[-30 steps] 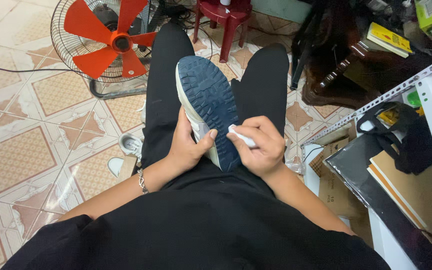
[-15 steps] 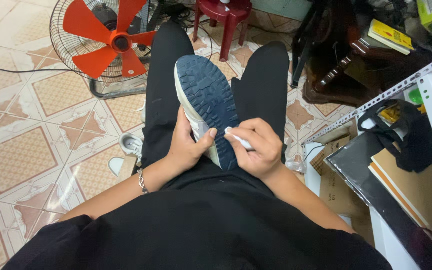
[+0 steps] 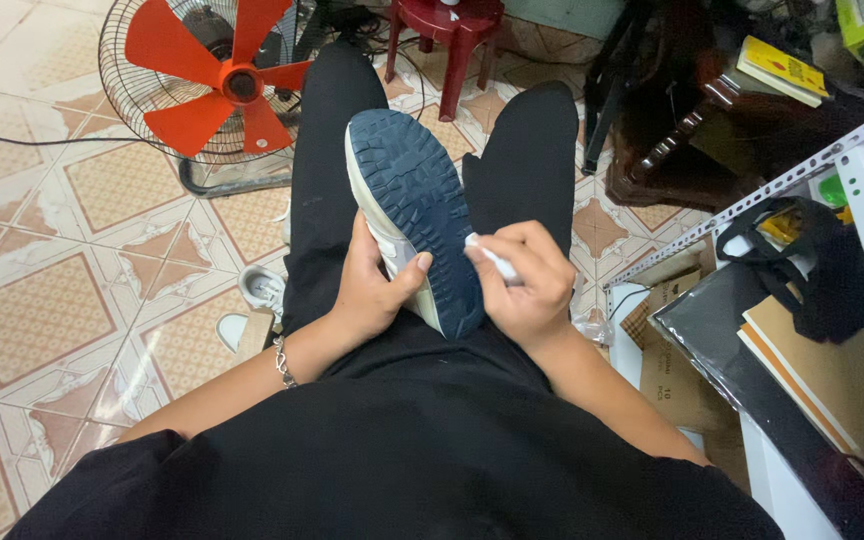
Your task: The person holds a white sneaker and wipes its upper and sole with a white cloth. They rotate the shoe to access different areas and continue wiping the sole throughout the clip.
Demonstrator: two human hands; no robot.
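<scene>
Left grip: the left hand (image 3: 372, 285) is clamped around the side of a shoe (image 3: 414, 215), thumb lying across the edge of the sole.
Right grip: the right hand (image 3: 524, 280) has its fingers closed on a small white wipe (image 3: 492, 260), its tip pressed to the sole's right edge.
Shoe: sole up on the person's lap, between the two thighs in black trousers (image 3: 332, 150); dark blue tread, white upper along the left side, toe pointing away from the body.
Wrist: a metal bracelet (image 3: 283, 362) sits on the left wrist.
Floor left: a second white shoe (image 3: 257, 295) lies on the patterned tiles (image 3: 42, 310) just beside the left leg.
Farther out: an orange-bladed floor fan (image 3: 217, 80) stands beyond the left knee; a red plastic stool (image 3: 447, 25) stands past the feet.
Right side: a metal shelf (image 3: 812, 165) with books (image 3: 832, 370).
</scene>
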